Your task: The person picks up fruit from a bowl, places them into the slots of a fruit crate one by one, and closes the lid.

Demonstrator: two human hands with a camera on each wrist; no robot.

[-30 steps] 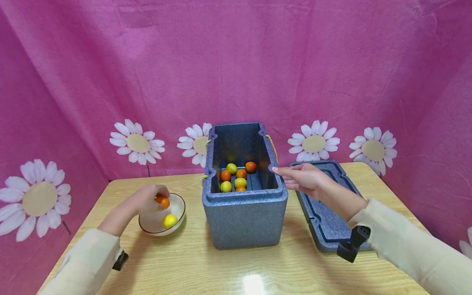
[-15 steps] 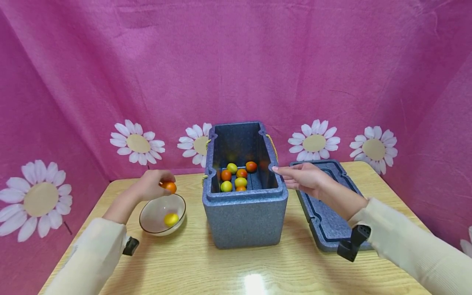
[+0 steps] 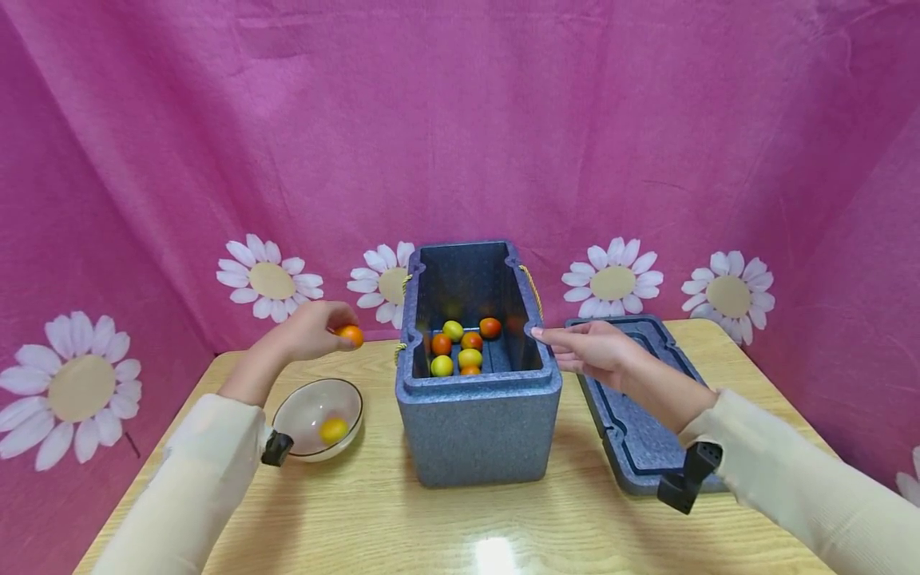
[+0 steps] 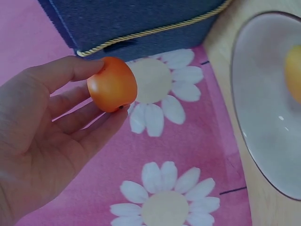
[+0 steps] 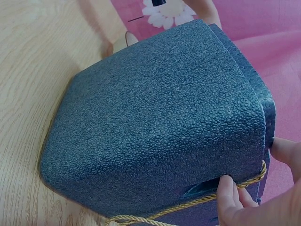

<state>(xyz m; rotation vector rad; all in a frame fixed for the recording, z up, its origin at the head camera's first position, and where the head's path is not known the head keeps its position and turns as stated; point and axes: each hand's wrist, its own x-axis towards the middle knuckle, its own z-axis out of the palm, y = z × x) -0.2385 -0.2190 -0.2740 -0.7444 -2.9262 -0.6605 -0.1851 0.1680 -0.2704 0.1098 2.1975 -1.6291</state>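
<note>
My left hand (image 3: pixel 309 329) pinches a small round orange fruit (image 3: pixel 350 335) between thumb and fingertips, raised in the air left of the grey foam box (image 3: pixel 477 439). In the left wrist view the fruit (image 4: pixel 113 84) shows a smooth, glossy skin with a dark spot on its underside. Below the hand stands a cream bowl (image 3: pixel 296 411) with a brown rim, holding one yellow fruit (image 3: pixel 334 431). My right hand (image 3: pixel 596 347) holds the box's right side, thumb at the rim. In the right wrist view its fingers (image 5: pixel 226 195) tuck in at the handle slot by the yellow rope (image 5: pixel 188 204).
Several red, yellow and orange fruits (image 3: pixel 470 358) lie on the floor of the uncovered box. The grey lid (image 3: pixel 647 431) rests on the wooden table (image 3: pixel 359 519) at the right. A pink curtain (image 3: pixel 460 120) with white daisies hangs behind and at both sides.
My left hand has lifted the orange fruit out of the bowl and carried it up and right, towards the box. The right hand stays at the box's rim.
</note>
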